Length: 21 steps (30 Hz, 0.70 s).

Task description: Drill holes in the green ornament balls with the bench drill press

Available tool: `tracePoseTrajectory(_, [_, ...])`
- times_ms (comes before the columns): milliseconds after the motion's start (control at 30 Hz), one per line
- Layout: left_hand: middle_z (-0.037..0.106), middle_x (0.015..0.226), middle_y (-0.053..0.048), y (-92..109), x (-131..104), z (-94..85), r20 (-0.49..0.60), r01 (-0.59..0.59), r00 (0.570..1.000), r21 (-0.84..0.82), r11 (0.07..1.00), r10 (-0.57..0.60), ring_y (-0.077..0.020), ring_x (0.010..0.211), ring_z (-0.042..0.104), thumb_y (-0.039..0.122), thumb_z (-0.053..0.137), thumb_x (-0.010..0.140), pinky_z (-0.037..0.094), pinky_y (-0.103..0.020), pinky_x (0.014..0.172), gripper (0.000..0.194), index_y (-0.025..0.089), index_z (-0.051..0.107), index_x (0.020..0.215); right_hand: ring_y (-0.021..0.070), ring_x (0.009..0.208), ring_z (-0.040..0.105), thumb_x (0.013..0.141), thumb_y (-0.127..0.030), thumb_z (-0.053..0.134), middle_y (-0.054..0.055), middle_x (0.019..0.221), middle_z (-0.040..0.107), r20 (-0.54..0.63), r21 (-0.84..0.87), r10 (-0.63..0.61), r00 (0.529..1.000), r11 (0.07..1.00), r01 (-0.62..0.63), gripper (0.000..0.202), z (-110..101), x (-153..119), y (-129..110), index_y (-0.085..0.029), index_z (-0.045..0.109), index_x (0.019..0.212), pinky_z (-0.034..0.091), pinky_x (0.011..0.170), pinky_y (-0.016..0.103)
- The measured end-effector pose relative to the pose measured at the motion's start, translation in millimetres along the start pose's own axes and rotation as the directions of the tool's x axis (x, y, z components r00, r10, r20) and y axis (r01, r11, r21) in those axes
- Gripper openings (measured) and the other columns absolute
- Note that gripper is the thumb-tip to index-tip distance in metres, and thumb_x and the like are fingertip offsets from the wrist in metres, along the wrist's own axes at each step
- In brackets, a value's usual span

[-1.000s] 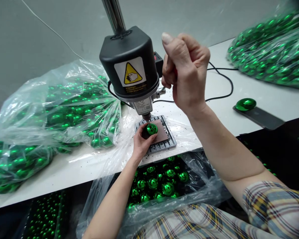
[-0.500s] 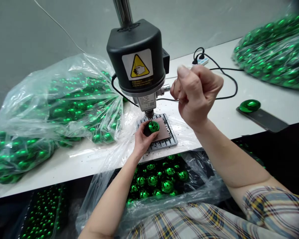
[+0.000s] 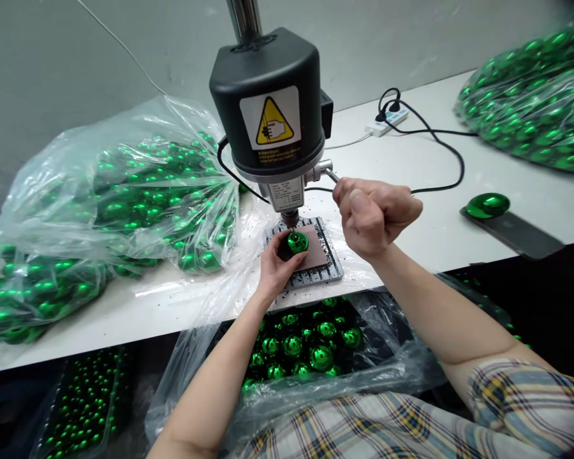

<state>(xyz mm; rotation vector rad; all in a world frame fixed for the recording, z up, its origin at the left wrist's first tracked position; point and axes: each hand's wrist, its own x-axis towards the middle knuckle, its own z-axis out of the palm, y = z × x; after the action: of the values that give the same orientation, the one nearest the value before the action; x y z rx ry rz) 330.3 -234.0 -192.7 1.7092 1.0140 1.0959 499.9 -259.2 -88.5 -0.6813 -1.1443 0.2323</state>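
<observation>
A shiny green ball [image 3: 298, 242] sits under the chuck of a black drill press [image 3: 268, 108]. My left hand [image 3: 278, 262] has thumb and fingers around the ball, over a pinkish-brown board [image 3: 317, 247] on the slotted metal base [image 3: 316, 275]. To the right of the press, my right hand [image 3: 375, 213] is closed around the press's lever [image 3: 333, 175], whose far end is hidden in the fist. The drill tip is close above the ball; whether it touches cannot be made out.
Clear bags of green balls lie at left [image 3: 138, 191] and far right [image 3: 530, 102]. An open bag of balls [image 3: 310, 344] is below the table edge. A phone [image 3: 521, 234] bears a green piece [image 3: 488, 205]. A power strip [image 3: 387, 122] stands behind.
My right hand has moved down on the lever, and more of the lever shows. My left hand stays around the ball. The camera view has shifted slightly.
</observation>
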Motion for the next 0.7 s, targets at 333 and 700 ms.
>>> tracePoseTrajectory(333, [0.073, 0.117, -0.009, -0.5, 0.7, 0.5, -0.007, 0.029, 1.000, -0.004, 1.000, -0.029, -0.0266, 0.111, 0.068, 0.032, 0.087, 0.071, 0.053, -0.045, 0.102, 0.057, 0.021, 0.064, 0.122, 0.0087, 0.036, 0.031, 0.091, -0.039, 0.070, -0.007, 0.042, 0.035, -0.157, 0.118, -0.107, 0.982, 0.985, 0.126, 0.055, 31.8, 51.8, -41.1, -0.024, 0.039, 0.049, 0.026, 0.040, 0.030])
tracePoseTrajectory(700, [0.068, 0.111, -0.007, 19.5, -30.7, -30.2, -0.118, -0.073, 0.988, 0.197, 0.978, 0.097, -0.0234, 0.106, 0.065, 0.028, 0.087, 0.071, 0.053, -0.041, 0.095, 0.050, 0.022, 0.061, 0.114, 0.0054, 0.032, 0.022, 0.099, -0.011, 0.050, -0.007, 0.038, 0.032, -0.077, 0.267, 0.348, 0.934, 0.910, -0.317, 0.054, 47.9, 105.9, -55.4, -0.021, 0.044, 0.046, 0.013, 0.034, 0.025])
